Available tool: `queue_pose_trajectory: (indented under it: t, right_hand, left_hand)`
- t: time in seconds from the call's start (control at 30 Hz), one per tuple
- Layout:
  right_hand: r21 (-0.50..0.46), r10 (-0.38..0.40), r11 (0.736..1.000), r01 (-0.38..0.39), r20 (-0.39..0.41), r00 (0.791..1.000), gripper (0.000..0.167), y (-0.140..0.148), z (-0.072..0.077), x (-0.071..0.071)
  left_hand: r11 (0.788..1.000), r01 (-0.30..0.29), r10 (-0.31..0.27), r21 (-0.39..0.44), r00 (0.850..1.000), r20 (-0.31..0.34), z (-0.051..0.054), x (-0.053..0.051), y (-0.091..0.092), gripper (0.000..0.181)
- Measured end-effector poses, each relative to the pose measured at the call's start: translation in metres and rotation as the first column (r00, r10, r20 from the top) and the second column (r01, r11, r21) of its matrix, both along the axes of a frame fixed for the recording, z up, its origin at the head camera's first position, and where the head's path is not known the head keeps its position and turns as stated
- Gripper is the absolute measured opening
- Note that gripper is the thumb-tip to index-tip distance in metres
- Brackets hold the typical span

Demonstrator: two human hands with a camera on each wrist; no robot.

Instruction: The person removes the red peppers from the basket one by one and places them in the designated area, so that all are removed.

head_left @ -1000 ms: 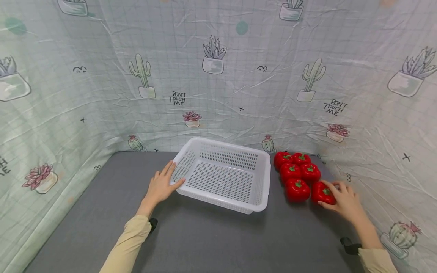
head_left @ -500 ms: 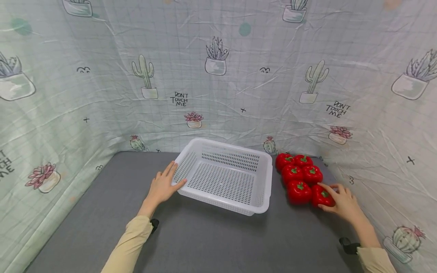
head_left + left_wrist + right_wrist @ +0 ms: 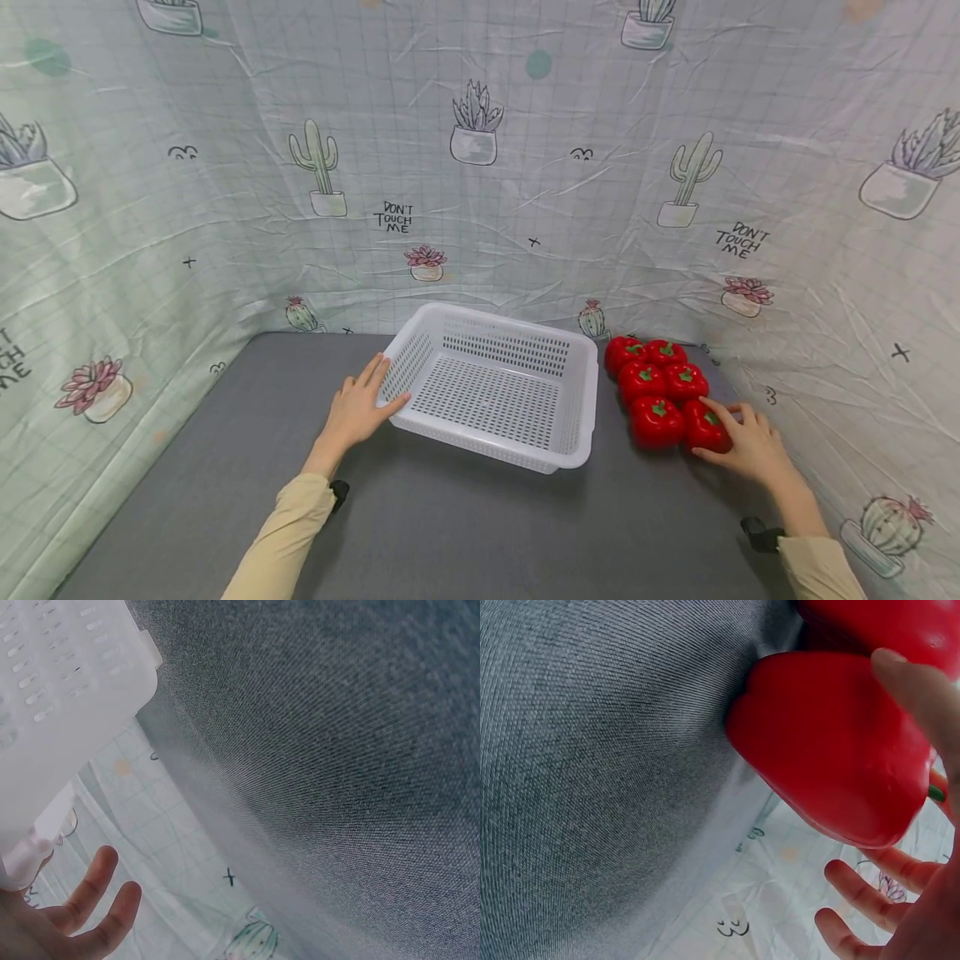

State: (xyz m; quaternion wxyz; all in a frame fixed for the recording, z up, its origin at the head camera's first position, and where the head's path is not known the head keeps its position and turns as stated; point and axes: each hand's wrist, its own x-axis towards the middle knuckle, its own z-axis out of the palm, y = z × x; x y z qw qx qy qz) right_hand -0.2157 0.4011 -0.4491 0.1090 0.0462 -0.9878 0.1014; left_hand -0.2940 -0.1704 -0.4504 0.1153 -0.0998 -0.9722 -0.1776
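My left hand [image 3: 356, 411] holds the white plastic basket [image 3: 491, 455] by its near left corner, thumb over the rim. In the left wrist view, two fingers [image 3: 98, 879] stand apart from the basket wall [image 3: 56, 750]. At the right, my right hand [image 3: 753, 446] grips a red bell pepper [image 3: 702, 429], the nearest right one of a cluster. Close up, the thumb [image 3: 911, 682] lies on the side of this pepper [image 3: 825, 746] and some fingers reach past its far side. Several other red bell peppers [image 3: 656, 422] stand close together beside and behind it.
A grey cloth [image 3: 480, 533] covers the table. Patterned fabric [image 3: 532, 183] with cactus drawings rises behind and on both sides. The back right peppers [image 3: 666, 352] are near the rear fabric; the basket's right wall stands a short way from the cluster.
My right hand has shifted slightly left with its pepper, which now sits closer against the neighbouring peppers. The left hand and basket keep their places; the head view shifted slightly at first.
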Motion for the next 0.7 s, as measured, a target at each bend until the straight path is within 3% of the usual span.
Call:
queue_pose_trajectory:
  t: [0.7]
  right_hand:
    - [-0.016,0.002,1.0,-0.001,0.042,0.999,0.082,0.0006,-0.0011,-0.0092]
  left_hand:
    - [1.0,0.0,0.0,0.004,1.0,-0.001,0.0001,-0.0005,0.0001,0.081]
